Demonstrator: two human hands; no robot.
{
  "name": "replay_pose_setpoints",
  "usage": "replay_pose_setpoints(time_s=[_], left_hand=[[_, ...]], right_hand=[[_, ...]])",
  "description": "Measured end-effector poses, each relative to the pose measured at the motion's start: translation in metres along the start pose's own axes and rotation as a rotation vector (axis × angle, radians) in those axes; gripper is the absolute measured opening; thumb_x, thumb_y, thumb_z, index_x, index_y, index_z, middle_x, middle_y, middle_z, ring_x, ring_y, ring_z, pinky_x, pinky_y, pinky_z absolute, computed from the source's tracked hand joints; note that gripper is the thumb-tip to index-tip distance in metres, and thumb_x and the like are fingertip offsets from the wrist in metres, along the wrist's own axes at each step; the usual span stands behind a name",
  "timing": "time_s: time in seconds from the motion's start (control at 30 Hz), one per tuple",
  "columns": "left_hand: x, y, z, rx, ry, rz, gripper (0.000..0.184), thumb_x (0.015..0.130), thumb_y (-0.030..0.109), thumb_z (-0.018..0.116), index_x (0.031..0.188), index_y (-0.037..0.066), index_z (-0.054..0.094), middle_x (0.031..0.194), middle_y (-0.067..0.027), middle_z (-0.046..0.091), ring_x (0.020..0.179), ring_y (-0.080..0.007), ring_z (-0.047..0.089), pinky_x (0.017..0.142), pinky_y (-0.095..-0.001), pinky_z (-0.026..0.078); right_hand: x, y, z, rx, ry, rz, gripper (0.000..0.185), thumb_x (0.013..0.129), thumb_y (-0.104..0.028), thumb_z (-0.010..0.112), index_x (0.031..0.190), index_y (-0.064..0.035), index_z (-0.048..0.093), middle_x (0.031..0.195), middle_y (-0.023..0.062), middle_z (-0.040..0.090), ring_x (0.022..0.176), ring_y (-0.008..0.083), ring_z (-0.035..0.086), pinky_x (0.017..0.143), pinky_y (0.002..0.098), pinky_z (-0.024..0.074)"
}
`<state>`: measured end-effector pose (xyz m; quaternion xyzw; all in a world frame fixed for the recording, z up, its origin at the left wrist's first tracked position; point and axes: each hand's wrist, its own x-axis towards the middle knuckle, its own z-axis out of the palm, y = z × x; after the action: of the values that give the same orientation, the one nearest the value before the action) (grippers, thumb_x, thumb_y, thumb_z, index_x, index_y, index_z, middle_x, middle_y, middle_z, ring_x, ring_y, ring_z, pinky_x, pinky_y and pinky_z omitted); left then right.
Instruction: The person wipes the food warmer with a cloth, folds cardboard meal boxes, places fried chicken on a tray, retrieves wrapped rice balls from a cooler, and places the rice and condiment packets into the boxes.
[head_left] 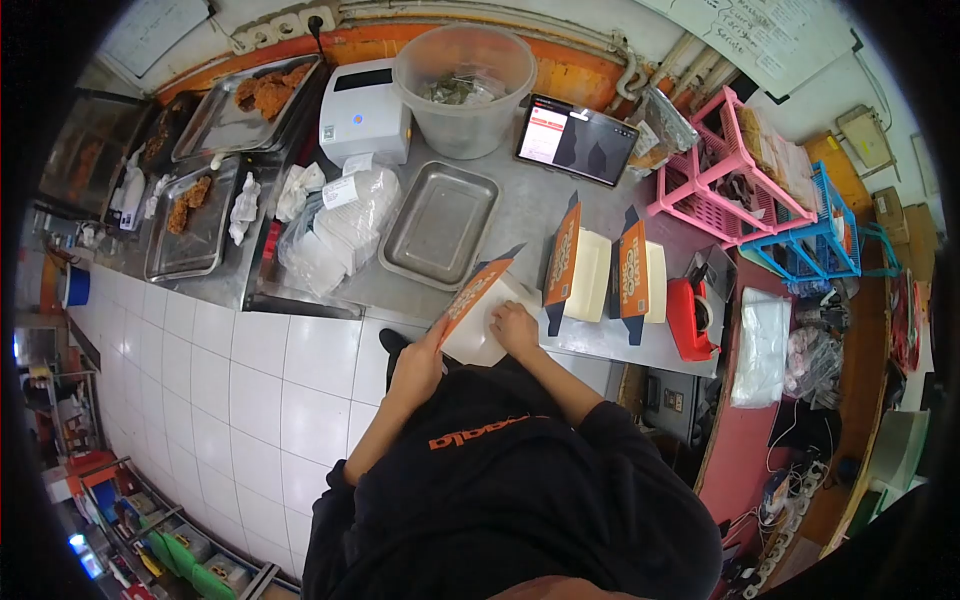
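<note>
A cardboard takeaway food box, orange and dark blue outside and white inside, is tilted with its lid up at the table's front edge. My left hand is closed on the near end of its orange panel. My right hand reaches into the white interior with bent fingers against the cardboard; its fingertips are partly hidden. Two similar boxes, one nearer and one farther right, stand on the metal table with their lids raised.
On the metal table are a steel tray, plastic-bagged white items, a clear bucket, a label printer, a tablet and a red dispenser. Fried chicken lies on a tray at left. Pink baskets stand right.
</note>
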<state>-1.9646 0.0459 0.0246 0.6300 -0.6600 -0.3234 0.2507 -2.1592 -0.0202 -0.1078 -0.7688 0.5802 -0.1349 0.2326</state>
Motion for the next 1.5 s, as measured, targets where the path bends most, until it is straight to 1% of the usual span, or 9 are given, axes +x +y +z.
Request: replay_pose_setpoints(time_s=[0.17, 0.33, 0.73, 0.9, 1.03, 1.2, 1.27, 1.33, 1.5], left_hand=[[-0.001, 0.001, -0.003, -0.01, -0.062, -0.073, 0.039, 0.084, 0.004, 0.039, 0.123, 0.004, 0.042, 0.098, -0.0261, 0.056, 0.087, -0.0403, 0.055, 0.073, -0.0431, 0.044], [-0.001, -0.004, 0.0, -0.021, 0.021, -0.01, 0.043, 0.08, 0.004, 0.042, 0.123, 0.004, 0.041, 0.086, -0.0282, 0.057, 0.076, -0.0419, 0.056, 0.069, -0.0471, 0.044], [0.0, -0.001, -0.001, -0.002, 0.007, -0.007, 0.043, 0.081, 0.005, 0.042, 0.124, 0.006, 0.041, 0.086, -0.0267, 0.057, 0.077, -0.0403, 0.056, 0.069, -0.046, 0.045], [-0.003, 0.0, -0.027, 0.052, -0.015, -0.069, 0.041, 0.082, 0.005, 0.041, 0.123, 0.006, 0.042, 0.091, -0.0261, 0.057, 0.08, -0.0399, 0.056, 0.071, -0.045, 0.045], [-0.008, -0.008, -0.065, -0.05, 0.159, -0.034, 0.036, 0.084, 0.003, 0.039, 0.119, 0.006, 0.047, 0.096, -0.0244, 0.057, 0.085, -0.0388, 0.056, 0.073, -0.0412, 0.045], [-0.012, -0.017, -0.092, -0.116, 0.13, -0.124, 0.034, 0.086, 0.002, 0.039, 0.118, 0.005, 0.049, 0.095, -0.0245, 0.058, 0.083, -0.0335, 0.06, 0.072, -0.033, 0.045], [-0.01, -0.01, -0.096, -0.183, 0.171, -0.029, 0.034, 0.086, 0.002, 0.039, 0.118, 0.003, 0.049, 0.094, -0.024, 0.059, 0.08, -0.0296, 0.061, 0.071, -0.0289, 0.045], [-0.011, -0.008, -0.098, -0.204, 0.167, 0.029, 0.033, 0.086, 0.003, 0.039, 0.118, 0.002, 0.049, 0.094, -0.0233, 0.06, 0.081, -0.0302, 0.061, 0.072, -0.0285, 0.045], [-0.013, 0.002, -0.096, -0.226, 0.104, -0.016, 0.031, 0.086, 0.004, 0.04, 0.116, 0.002, 0.051, 0.096, -0.0233, 0.059, 0.087, -0.034, 0.06, 0.074, -0.0321, 0.046]], right_hand=[[0.001, 0.0, 0.003, -0.044, -0.089, -0.031, 0.009, 0.067, -0.012, 0.063, 0.071, -0.0068, 0.058, 0.084, 0.0066, 0.056, 0.082, 0.025, 0.055, 0.072, 0.0351, 0.0466], [0.002, 0.0, -0.002, 0.167, 0.057, 0.159, 0.009, 0.066, -0.013, 0.064, 0.071, -0.0076, 0.058, 0.086, 0.0055, 0.056, 0.079, 0.0245, 0.057, 0.069, 0.0349, 0.0475], [0.004, 0.0, 0.01, -0.236, 0.111, -0.25, 0.012, 0.071, -0.017, 0.06, 0.069, -0.0055, 0.058, 0.072, 0.0095, 0.057, 0.072, 0.0255, 0.057, 0.06, 0.0364, 0.0464], [-0.014, -0.028, -0.057, 0.483, -0.282, 0.065, 0.018, 0.072, -0.018, 0.06, 0.068, -0.0015, 0.053, 0.063, 0.0142, 0.056, 0.062, 0.0298, 0.056, 0.057, 0.0392, 0.0425], [-0.041, -0.006, -0.078, 0.148, -0.249, -0.148, 0.025, 0.074, -0.023, 0.061, 0.066, -0.0006, 0.055, 0.06, 0.0133, 0.057, 0.058, 0.0283, 0.057, 0.057, 0.0362, 0.0432], [-0.019, -0.039, -0.123, 0.108, -0.321, 0.269, 0.031, 0.074, -0.032, 0.066, 0.074, -0.0022, 0.059, 0.074, 0.0175, 0.06, 0.066, 0.0336, 0.056, 0.06, 0.0388, 0.043], [-0.003, -0.053, -0.129, 0.121, -0.227, 0.36, 0.032, 0.074, -0.031, 0.066, 0.076, -0.0009, 0.058, 0.079, 0.015, 0.061, 0.068, 0.0303, 0.057, 0.062, 0.0377, 0.0439], [0.01, -0.061, -0.128, 0.384, 0.453, 0.046, 0.028, 0.081, -0.027, 0.06, 0.078, 0.0011, 0.061, 0.079, 0.0134, 0.063, 0.07, 0.0252, 0.06, 0.065, 0.0337, 0.0456], [0.026, -0.054, -0.116, 0.694, 0.292, -0.017, 0.023, 0.087, -0.018, 0.051, 0.095, -0.0001, 0.062, 0.088, 0.0133, 0.064, 0.081, 0.0214, 0.061, 0.074, 0.0293, 0.0463]])
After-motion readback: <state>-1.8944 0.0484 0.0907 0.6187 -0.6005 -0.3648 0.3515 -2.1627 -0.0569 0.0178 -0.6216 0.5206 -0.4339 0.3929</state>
